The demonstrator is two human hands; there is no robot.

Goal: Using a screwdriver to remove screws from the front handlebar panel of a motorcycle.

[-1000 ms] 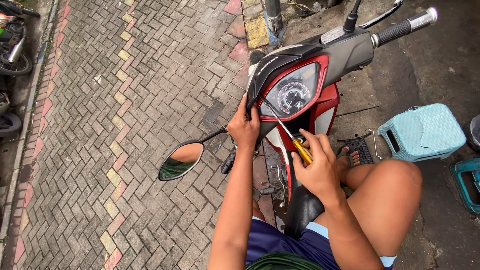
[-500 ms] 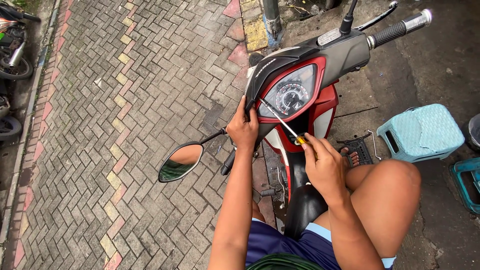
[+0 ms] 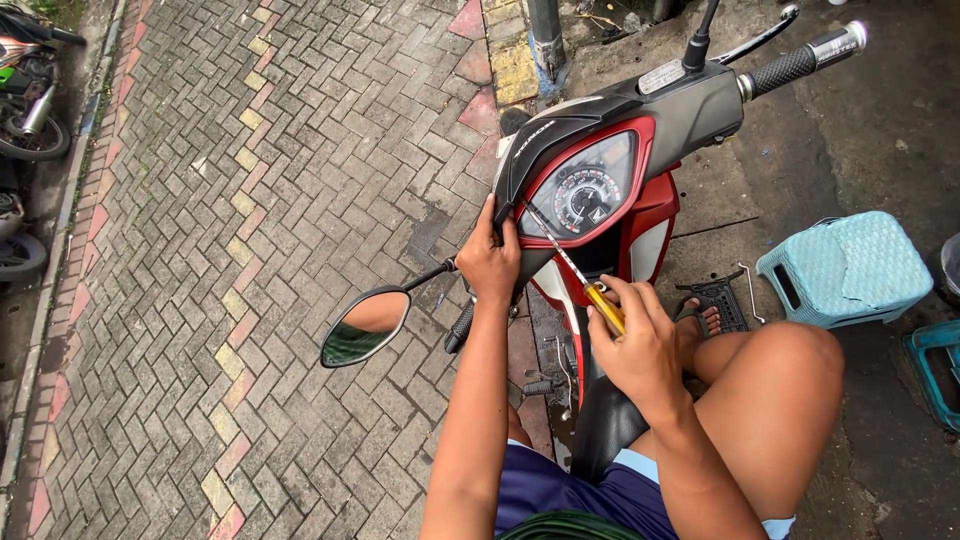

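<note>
A red and black scooter stands in front of me, its instrument cluster (image 3: 585,190) facing up. My left hand (image 3: 489,258) grips the left edge of the black handlebar cover (image 3: 545,140). In my right hand (image 3: 635,342) is a screwdriver (image 3: 578,275) with a yellow handle, its thin shaft angled up to the lower left rim of the cluster. The left mirror (image 3: 364,327) hangs on its stalk beside my left wrist. The right grip (image 3: 800,62) points to the upper right.
A turquoise plastic stool (image 3: 850,268) stands at my right, with a teal box (image 3: 937,370) behind it at the frame edge. My bare knee (image 3: 790,380) is raised at the right. Brick paving (image 3: 250,200) spreads to the left, where parked motorcycles (image 3: 25,110) line the edge. A pole (image 3: 545,25) rises at the top.
My right hand has shifted the screwdriver slightly, its tip staying at the cluster's rim. The left hand keeps its hold on the cover.
</note>
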